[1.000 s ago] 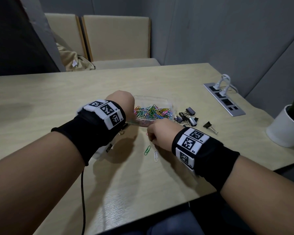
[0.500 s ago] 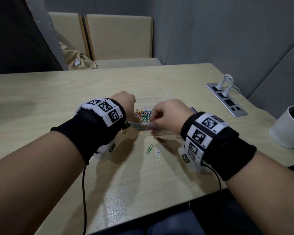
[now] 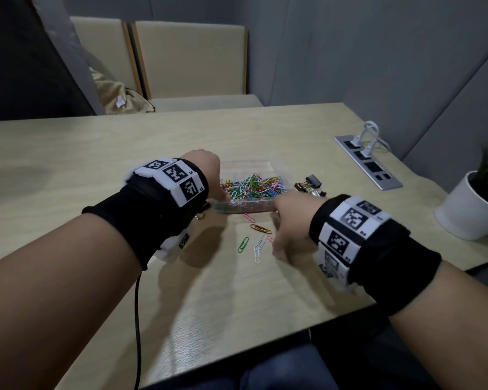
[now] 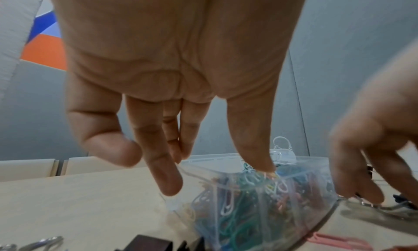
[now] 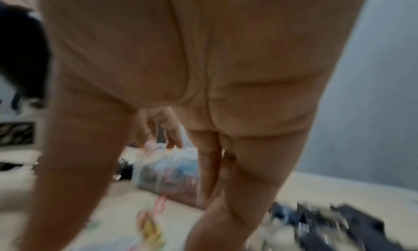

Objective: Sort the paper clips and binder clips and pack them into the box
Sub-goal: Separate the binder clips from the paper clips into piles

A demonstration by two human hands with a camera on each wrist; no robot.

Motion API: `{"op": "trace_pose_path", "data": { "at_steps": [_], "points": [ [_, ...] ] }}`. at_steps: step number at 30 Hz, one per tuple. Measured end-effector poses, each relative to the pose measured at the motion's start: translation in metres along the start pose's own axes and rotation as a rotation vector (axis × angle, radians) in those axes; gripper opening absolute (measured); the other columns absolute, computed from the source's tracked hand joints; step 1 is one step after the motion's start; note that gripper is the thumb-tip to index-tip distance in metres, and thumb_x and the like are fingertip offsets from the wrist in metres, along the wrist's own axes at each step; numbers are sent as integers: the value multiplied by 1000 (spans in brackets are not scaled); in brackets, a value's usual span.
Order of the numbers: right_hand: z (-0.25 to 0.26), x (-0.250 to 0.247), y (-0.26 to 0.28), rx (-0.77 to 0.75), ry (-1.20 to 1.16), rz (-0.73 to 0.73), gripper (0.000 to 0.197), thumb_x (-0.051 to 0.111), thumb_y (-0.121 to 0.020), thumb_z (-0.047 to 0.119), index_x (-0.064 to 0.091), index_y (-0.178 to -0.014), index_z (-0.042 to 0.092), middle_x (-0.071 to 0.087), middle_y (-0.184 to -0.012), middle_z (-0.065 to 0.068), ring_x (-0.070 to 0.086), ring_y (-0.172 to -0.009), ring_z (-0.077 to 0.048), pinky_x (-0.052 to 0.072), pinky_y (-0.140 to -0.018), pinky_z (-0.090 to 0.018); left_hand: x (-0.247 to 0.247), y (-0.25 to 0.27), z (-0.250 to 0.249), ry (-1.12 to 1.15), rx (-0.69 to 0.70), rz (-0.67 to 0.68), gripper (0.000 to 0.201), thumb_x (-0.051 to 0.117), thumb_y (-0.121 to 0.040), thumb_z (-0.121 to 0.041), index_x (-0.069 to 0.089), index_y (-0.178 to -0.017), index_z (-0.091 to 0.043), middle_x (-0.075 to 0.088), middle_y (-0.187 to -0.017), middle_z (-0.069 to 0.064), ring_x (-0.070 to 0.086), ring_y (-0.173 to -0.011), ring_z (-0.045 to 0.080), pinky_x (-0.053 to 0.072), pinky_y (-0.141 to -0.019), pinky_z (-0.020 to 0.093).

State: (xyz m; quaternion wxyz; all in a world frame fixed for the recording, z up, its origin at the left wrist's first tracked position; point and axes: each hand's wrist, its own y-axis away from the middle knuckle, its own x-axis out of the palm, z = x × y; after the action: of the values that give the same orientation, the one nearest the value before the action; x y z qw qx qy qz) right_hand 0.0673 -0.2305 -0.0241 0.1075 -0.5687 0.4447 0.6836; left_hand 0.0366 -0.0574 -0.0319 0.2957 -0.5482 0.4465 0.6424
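A clear plastic box (image 3: 268,167) holds a heap of coloured paper clips (image 3: 251,187). My left hand (image 3: 206,175) pinches the box's near left corner: in the left wrist view the thumb (image 4: 255,156) lies inside the rim and the index finger (image 4: 165,179) outside. Loose paper clips lie in front of the box: pink (image 3: 248,217), orange (image 3: 261,228), green (image 3: 243,244) and white (image 3: 258,246). My right hand (image 3: 286,220) hovers low just right of them, fingers pointing down, nothing seen in it. Black binder clips (image 3: 310,182) lie right of the box.
A metal socket panel (image 3: 368,161) with white plugs sits at the table's right. A white plant pot (image 3: 468,209) stands at the right edge. Two chairs (image 3: 192,60) stand behind the table. A black cable (image 3: 137,319) hangs from my left wrist. Another binder clip (image 4: 149,244) lies under that wrist.
My right hand rose from the table to above the box, then came back down beside the loose clips. My left hand stayed on the box's corner.
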Motion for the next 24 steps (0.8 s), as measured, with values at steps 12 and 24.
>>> {"op": "trace_pose_path", "data": {
  "at_steps": [12, 24],
  "points": [
    [15, 27, -31, -106, -31, -144, 35, 71, -79, 35, 62, -104, 13, 60, -102, -6, 60, -86, -24, 49, -68, -26, 3, 3, 0, 29, -3, -22, 65, 71, -78, -50, 61, -124, -5, 66, -117, 10, 48, -82, 21, 40, -69, 29],
    [18, 29, -33, -100, 13, -222, 19, 62, -88, 23, 72, -101, 14, 71, -94, -6, 62, -82, -25, 51, -77, -28, 4, 34, -18, -72, 138, -206, 30, 65, -85, -28, 59, -113, -18, 58, -113, 7, 57, -102, 29, 46, -79, 39]
  ]
}}
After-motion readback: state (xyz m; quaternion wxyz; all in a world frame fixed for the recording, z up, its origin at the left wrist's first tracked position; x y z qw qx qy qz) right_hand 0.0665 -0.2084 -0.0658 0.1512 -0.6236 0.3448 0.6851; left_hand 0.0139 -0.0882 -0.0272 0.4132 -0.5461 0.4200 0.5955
